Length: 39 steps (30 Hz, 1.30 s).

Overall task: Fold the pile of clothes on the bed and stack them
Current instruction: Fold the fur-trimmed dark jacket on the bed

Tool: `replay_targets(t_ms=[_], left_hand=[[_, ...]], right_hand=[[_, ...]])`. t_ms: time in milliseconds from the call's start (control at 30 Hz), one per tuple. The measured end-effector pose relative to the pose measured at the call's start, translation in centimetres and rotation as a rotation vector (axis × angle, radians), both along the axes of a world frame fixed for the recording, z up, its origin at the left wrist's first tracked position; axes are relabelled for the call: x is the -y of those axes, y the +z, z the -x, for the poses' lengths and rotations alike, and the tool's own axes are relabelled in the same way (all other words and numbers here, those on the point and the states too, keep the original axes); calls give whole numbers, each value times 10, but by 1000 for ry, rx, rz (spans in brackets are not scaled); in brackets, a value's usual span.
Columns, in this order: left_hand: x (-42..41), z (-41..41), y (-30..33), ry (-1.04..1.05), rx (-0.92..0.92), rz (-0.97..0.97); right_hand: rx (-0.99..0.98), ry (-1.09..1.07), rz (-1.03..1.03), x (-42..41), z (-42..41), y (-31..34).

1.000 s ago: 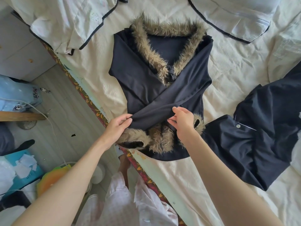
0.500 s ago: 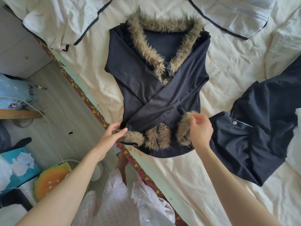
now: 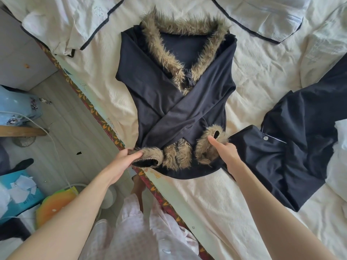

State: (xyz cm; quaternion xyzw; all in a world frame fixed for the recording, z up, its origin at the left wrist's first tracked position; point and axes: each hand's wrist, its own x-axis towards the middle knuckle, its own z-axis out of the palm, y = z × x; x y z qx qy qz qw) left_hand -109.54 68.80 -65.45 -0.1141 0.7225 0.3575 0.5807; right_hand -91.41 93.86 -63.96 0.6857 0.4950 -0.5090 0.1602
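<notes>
A dark navy cardigan (image 3: 169,102) with a brown fur collar and fur cuffs lies flat on the cream bed sheet (image 3: 253,76), collar away from me. Its sleeves are crossed over the front. My left hand (image 3: 127,158) grips the lower left corner, fingers curled over the left fur cuff. At the lower right corner my right hand (image 3: 225,151) holds the hem, thumb lying on the right fur cuff and fingers hidden under the cloth. A second dark navy garment (image 3: 293,147) with a white button lies crumpled to the right, touching the cardigan's corner.
Two white pillows with dark piping lie at the head of the bed, left (image 3: 65,21) and right (image 3: 262,15). The bed's patterned edge (image 3: 105,122) runs diagonally just left of the cardigan. Beyond it the floor holds a blue box (image 3: 20,192) and a cable.
Both hands left the middle of the crossed sleeves and moved down and apart to the cardigan's bottom corners. The right fur cuff was shifted out to the right.
</notes>
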Motion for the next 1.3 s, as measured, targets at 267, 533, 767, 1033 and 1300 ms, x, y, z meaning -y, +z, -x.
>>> replay_targets(t_ms=[267, 533, 767, 1033, 1300], left_hand=[[24, -11, 18, 100, -185, -5], [64, -36, 54, 133, -150, 53], [90, -54, 71, 279, -27, 152], [29, 9, 103, 248, -232, 65], [-79, 89, 93, 333, -137, 65]], right_hand=[[-97, 1, -139, 17, -16, 12], [-35, 57, -107, 73, -70, 43], [11, -136, 7, 121, -99, 56], [-202, -321, -299, 86, -68, 85], [-281, -733, -44, -14, 6, 67]])
